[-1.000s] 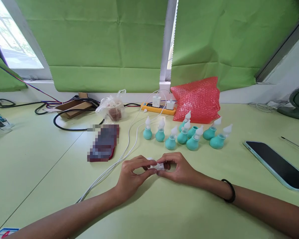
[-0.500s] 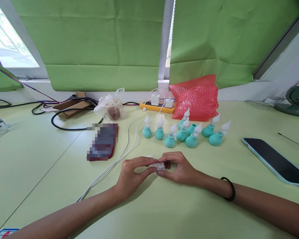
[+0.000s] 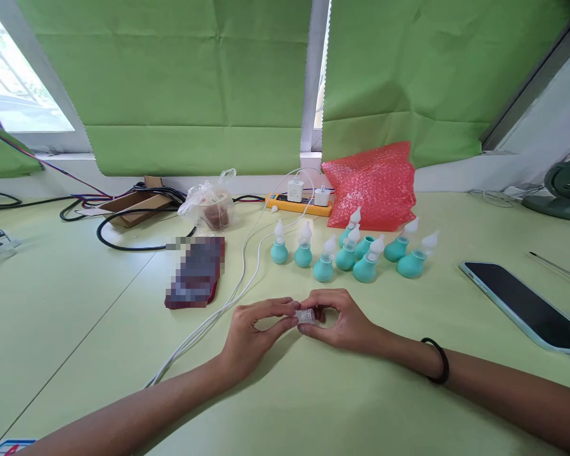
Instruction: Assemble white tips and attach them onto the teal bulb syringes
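Note:
Between my two hands, just above the table, is a small clear plastic nozzle piece (image 3: 306,316), lying sideways. My left hand (image 3: 254,332) pinches its left end with fingertips and thumb. At its right end, my right hand (image 3: 339,320) grips it between thumb and fingers. Beyond the hands stand several teal squeeze-bulb nasal aspirators (image 3: 323,269) with clear and whitish pointed tips. Among them one teal bulb (image 3: 363,247) has an open neck and no nozzle on it.
Red bubble-wrap bag (image 3: 370,187) and an orange power strip (image 3: 299,206) lie at the back. White cables (image 3: 228,301) run past my left hand. One phone (image 3: 197,272) is at left, another phone (image 3: 527,304) at right. A cardboard box (image 3: 135,212) with black cables stands back left.
My left fingers have shifted very slightly on the clear nozzle piece, and its clear end shows a little more. Otherwise both hands and the bulbs stay in place.

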`<action>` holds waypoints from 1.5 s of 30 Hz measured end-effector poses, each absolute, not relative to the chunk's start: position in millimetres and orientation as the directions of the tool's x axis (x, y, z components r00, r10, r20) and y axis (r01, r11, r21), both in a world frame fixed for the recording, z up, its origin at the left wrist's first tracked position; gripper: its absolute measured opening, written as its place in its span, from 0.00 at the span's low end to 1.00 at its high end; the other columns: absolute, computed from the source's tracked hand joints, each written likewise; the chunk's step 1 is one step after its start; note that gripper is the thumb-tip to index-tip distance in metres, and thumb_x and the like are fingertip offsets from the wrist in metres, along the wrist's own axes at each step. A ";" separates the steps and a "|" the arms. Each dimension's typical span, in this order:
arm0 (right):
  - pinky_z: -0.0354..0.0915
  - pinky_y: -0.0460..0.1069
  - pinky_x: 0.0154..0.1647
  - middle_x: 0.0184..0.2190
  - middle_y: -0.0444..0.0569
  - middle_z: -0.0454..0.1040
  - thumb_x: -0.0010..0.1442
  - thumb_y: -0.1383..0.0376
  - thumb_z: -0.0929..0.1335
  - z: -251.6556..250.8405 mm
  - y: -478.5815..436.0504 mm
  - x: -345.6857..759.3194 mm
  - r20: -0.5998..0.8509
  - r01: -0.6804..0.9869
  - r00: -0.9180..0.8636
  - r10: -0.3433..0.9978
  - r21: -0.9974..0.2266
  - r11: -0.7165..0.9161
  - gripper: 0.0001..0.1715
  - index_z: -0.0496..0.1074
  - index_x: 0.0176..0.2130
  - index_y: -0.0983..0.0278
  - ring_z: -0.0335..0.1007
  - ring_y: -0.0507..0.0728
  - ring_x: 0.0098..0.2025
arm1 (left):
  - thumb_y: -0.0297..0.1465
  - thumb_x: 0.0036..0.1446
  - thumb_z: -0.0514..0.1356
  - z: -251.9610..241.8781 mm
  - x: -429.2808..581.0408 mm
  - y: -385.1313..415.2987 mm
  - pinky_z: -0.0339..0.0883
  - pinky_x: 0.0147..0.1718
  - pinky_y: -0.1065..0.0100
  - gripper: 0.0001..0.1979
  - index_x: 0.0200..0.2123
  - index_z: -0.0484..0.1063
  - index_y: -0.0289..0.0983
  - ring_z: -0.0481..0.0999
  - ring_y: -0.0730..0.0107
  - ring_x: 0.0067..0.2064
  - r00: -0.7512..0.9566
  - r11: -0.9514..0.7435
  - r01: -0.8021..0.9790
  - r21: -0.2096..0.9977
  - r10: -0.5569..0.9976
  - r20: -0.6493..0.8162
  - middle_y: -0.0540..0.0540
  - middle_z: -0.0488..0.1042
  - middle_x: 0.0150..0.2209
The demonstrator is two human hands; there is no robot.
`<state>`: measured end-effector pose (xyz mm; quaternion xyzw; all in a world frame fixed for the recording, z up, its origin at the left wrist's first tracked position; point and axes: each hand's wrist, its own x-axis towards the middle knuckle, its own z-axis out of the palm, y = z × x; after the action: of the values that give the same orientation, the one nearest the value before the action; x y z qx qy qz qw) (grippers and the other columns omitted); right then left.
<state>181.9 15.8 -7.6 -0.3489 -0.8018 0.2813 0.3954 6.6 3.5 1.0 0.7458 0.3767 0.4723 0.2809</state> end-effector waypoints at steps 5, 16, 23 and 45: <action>0.59 0.44 0.23 0.21 0.44 0.67 0.44 0.67 0.69 -7.4 15.3 181.9 0.443 0.341 -0.458 0.771 -0.713 0.612 0.08 0.70 0.30 0.67 0.61 0.49 0.23 | 0.24 0.45 0.62 1.9 5.9 5.3 0.71 0.34 0.67 0.05 0.29 0.76 0.37 0.75 0.66 0.36 0.301 -0.604 0.240 0.760 0.791 0.533 0.45 0.77 0.34; 0.59 0.43 0.22 0.21 0.45 0.66 0.45 0.67 0.69 -8.2 15.8 181.6 0.430 0.329 -0.442 0.787 -0.738 0.589 0.09 0.72 0.31 0.69 0.60 0.48 0.23 | 0.25 0.49 0.59 -1.4 6.7 6.6 0.70 0.36 0.62 0.10 0.37 0.74 0.37 0.73 0.65 0.38 0.391 -0.606 0.259 0.752 0.778 0.492 0.42 0.76 0.36; 0.59 0.43 0.22 0.19 0.45 0.66 0.45 0.67 0.69 -8.0 15.3 181.8 0.426 0.302 -0.452 0.784 -0.754 0.584 0.08 0.71 0.28 0.70 0.60 0.48 0.22 | 0.25 0.50 0.58 -3.3 6.0 8.1 0.69 0.36 0.61 0.10 0.38 0.74 0.36 0.72 0.64 0.39 0.420 -0.663 0.256 0.704 0.732 0.536 0.42 0.76 0.38; 0.57 0.43 0.21 0.17 0.42 0.63 0.48 0.62 0.68 -5.5 14.3 182.5 0.372 0.318 -0.462 0.805 -0.778 0.542 0.10 0.68 0.24 0.67 0.57 0.47 0.20 | 0.21 0.51 0.52 -1.8 3.9 1.8 0.67 0.39 0.59 0.19 0.48 0.65 0.35 0.66 0.62 0.44 0.541 -0.808 0.368 0.460 0.588 0.601 0.39 0.71 0.44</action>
<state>182.5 14.3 -5.5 -0.3544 -0.7922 0.3213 0.3788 3.9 1.8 -1.8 0.8665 0.2758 0.3915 0.1409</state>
